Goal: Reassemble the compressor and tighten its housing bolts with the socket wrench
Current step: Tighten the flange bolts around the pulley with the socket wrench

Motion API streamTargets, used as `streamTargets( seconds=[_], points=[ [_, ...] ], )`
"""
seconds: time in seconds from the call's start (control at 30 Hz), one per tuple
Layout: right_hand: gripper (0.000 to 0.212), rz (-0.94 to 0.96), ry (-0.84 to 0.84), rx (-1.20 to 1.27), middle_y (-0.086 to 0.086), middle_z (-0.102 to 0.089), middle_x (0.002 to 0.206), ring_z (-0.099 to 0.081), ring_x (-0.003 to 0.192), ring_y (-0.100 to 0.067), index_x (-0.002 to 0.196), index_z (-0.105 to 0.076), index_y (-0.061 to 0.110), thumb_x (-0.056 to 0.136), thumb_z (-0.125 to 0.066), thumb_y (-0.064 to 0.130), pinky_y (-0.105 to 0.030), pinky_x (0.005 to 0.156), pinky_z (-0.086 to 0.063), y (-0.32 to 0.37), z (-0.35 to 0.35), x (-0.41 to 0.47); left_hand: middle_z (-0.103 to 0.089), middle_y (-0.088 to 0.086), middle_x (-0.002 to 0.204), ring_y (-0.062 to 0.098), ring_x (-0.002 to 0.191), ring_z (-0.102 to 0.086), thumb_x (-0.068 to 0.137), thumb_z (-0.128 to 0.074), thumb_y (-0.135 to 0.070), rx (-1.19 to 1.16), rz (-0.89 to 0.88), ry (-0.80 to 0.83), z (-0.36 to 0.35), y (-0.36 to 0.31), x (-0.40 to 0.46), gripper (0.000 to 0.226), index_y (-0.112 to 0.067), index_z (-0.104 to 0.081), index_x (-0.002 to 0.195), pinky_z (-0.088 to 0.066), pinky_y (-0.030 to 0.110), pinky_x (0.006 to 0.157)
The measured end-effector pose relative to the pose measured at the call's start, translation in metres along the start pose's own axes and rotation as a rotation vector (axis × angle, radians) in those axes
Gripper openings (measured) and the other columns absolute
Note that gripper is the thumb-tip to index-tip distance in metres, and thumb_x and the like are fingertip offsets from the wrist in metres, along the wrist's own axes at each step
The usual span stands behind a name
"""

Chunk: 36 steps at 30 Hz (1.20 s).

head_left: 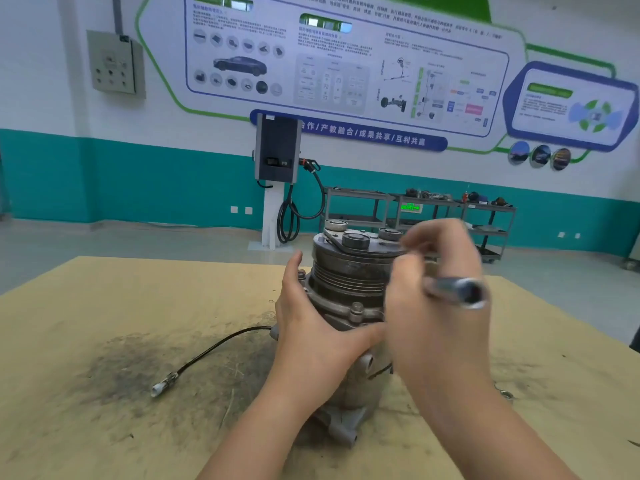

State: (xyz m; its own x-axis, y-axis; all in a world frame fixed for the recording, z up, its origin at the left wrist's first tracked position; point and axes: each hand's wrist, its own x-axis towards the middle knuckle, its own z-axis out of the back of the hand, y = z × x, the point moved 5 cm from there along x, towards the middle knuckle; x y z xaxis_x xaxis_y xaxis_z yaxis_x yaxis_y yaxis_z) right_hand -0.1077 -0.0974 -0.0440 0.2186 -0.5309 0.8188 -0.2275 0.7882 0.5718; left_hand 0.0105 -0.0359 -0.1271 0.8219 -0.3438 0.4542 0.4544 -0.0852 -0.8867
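The right hand (440, 306) has its grip curled round the shiny steel socket wrench (457, 291), whose handle end points toward the camera and whose working end is hidden behind the fingers, blurred, so whether it sits on a bolt cannot be told. The left hand (311, 323) wraps its grip around the side of the grey, grimy cast-metal compressor (349, 282), thumb up beside the flange, steadying it. The compressor stands upright near the middle of the tan paper-covered desk (104, 306), its ribbed pulley and clutch plate on top, with a housing bolt (356, 311) showing on the flange between the two hands and another at the left edge by the thumb. A black cable with a white plug (162, 388) trails to the left over a dark oily smear. The step in hand looks like tightening the flange bolts; the body appears already assembled. Next, the wrench must seat squarely on a bolt head while the left hand resists the turning force.
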Motion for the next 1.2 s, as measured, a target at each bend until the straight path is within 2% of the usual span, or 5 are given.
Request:
streamTargets(
  seconds=[0.2, 0.3, 0.73, 0.9, 1.2],
  points=[
    [0.017, -0.637, -0.018, 0.645, -0.009, -0.052, 0.069, -0.057, 0.04, -0.015, 0.088, -0.045, 0.015, 0.09, -0.044, -0.002, -0.023, 0.04, -0.046, -0.058, 0.025, 0.028, -0.018, -0.021, 0.15, 0.008, 0.144, -0.02, 0.037, -0.082, -0.067, 0.039, -0.021, 0.083, 0.0, 0.004, 0.0, 0.121, -0.078, 0.003, 0.122, -0.023, 0.036, 0.116],
    [0.012, -0.761, 0.042, 0.78, -0.008, -0.048, 0.065, -0.053, 0.042, -0.014, 0.09, -0.047, 0.01, 0.091, -0.046, -0.002, -0.022, 0.041, -0.045, -0.076, 0.02, 0.021, -0.014, -0.031, 0.135, 0.006, 0.143, -0.015, 0.04, -0.08, -0.069, 0.06, -0.046, 0.101, 0.0, 0.001, 0.001, 0.115, -0.086, 0.011, 0.107, -0.018, 0.034, 0.116],
    [0.035, -0.877, 0.488, 0.974, -0.005, -0.048, 0.06, -0.049, 0.042, -0.017, 0.099, -0.05, 0.016, 0.069, -0.041, 0.0, -0.021, 0.033, -0.034, -0.093, -0.005, 0.034, -0.018, -0.027, 0.138, 0.005, 0.142, -0.016, 0.04, -0.076, -0.072, 0.097, -0.049, 0.08, 0.002, -0.002, -0.001, 0.109, -0.088, 0.012, 0.101, -0.02, 0.034, 0.115],
    [0.028, -0.929, 0.58, 0.975, -0.004, -0.046, 0.062, -0.046, 0.04, -0.015, 0.095, -0.043, 0.014, 0.07, -0.041, 0.001, -0.017, 0.031, -0.03, -0.099, -0.018, 0.039, -0.019, -0.024, 0.145, 0.007, 0.144, -0.017, 0.04, -0.077, -0.072, 0.116, -0.044, 0.077, 0.002, -0.003, -0.001, 0.11, -0.088, 0.013, 0.101, -0.022, 0.04, 0.118],
    [0.022, -0.659, 0.44, 1.045, -0.002, -0.046, 0.056, -0.038, 0.036, -0.014, 0.059, -0.048, 0.017, 0.064, -0.038, -0.002, -0.014, 0.039, -0.026, -0.09, -0.016, 0.04, -0.026, -0.011, 0.151, 0.012, 0.143, -0.026, 0.04, -0.08, -0.071, 0.098, -0.039, 0.049, 0.004, -0.002, -0.001, 0.117, -0.083, 0.011, 0.112, -0.027, 0.045, 0.117]
  ],
)
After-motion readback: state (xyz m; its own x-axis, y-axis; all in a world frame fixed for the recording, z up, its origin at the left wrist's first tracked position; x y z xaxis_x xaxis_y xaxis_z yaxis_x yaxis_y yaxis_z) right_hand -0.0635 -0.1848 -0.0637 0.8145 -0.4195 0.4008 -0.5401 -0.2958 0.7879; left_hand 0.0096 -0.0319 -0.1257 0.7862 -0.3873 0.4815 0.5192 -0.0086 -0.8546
